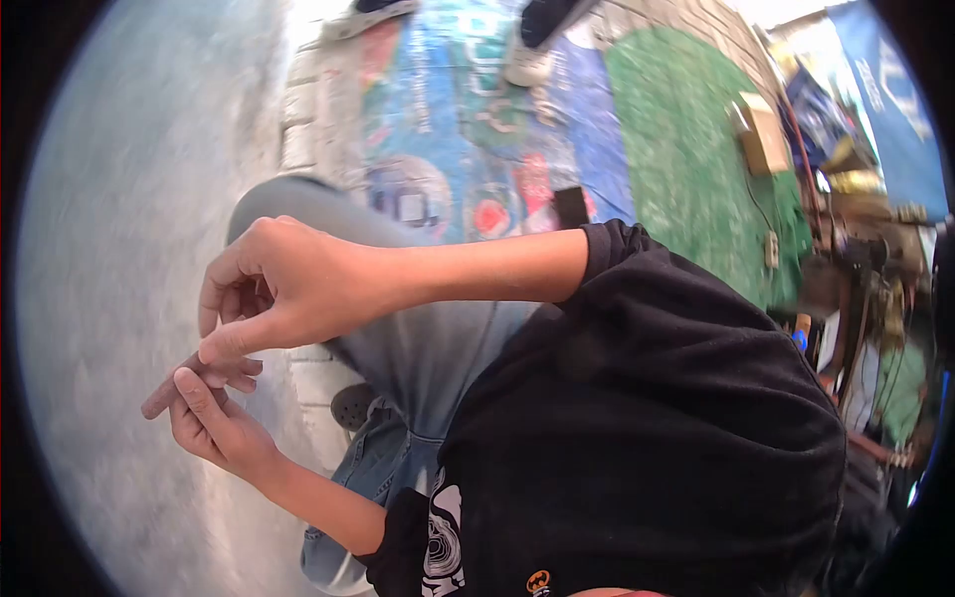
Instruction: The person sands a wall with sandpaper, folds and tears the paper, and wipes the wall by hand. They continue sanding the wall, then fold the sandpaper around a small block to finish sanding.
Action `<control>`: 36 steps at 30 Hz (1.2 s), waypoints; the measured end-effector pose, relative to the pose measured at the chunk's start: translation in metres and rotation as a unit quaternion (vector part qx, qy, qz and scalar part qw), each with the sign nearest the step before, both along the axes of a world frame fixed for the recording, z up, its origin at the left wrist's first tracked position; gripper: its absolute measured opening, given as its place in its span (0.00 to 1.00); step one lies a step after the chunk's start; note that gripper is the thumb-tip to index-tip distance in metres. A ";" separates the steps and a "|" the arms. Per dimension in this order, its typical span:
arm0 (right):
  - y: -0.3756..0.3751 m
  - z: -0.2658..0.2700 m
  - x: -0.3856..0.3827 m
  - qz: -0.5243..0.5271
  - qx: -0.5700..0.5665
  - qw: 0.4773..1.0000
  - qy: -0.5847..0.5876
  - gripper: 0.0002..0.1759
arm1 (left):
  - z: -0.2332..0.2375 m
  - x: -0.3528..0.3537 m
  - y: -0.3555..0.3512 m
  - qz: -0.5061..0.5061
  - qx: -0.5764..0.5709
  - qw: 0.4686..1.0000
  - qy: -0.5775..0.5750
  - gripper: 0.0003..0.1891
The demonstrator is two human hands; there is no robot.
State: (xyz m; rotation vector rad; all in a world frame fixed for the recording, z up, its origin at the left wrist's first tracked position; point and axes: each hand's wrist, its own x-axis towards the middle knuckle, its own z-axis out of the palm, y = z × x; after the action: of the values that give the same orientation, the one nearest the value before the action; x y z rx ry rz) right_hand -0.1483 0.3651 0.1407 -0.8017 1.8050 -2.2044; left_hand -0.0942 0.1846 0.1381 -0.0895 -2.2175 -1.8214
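While the right hand pinches the brown stick above the grey surface, inside its right edge, the left hand clasps it; this 2-handed handling seemingly calls for steady support.

One slim reddish-brown rod, two hands: a bare right hand and a bare left hand

Clothing comes to one black short-sleeved cloth shirt, bearing two prints: one black-and-white swirled print and one small orange-and-black emblem. There is one dark grey perforated clog, and one white shoe at the upper edge.

Two coverings show on the floor: one multicoloured printed sheet and one green mat. Boxlike things number two, one brown cardboard box and one small black block-shaped object. One blue hanging banner with white lettering shows; the jumbled clutter at the right is too blurred to count
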 end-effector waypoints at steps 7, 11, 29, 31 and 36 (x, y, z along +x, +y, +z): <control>-0.114 -0.009 -0.012 0.110 0.072 0.981 0.140 0.08 | 0.004 0.045 -0.067 0.217 -0.012 0.975 -0.050 0.19; -0.167 -0.024 -0.014 0.148 0.099 0.970 0.165 0.08 | -0.004 0.060 -0.099 0.246 0.054 0.964 -0.088 0.18; -0.265 -0.064 0.012 0.357 0.135 0.888 -0.257 0.15 | -0.081 0.081 -0.170 0.355 0.352 0.864 0.053 0.12; -0.272 -0.069 0.017 0.318 0.129 0.898 -0.274 0.15 | -0.085 0.079 -0.172 0.377 0.359 0.852 0.045 0.12; -0.280 -0.074 0.035 0.265 0.099 0.939 -0.194 0.16 | -0.085 0.079 -0.177 0.378 0.370 0.848 0.045 0.14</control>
State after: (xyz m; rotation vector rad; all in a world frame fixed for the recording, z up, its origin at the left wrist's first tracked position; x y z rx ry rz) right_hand -0.1131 0.0847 0.0670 -0.6537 1.3866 -1.6626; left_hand -0.0153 0.0078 0.0528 0.7200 -1.0682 -1.9333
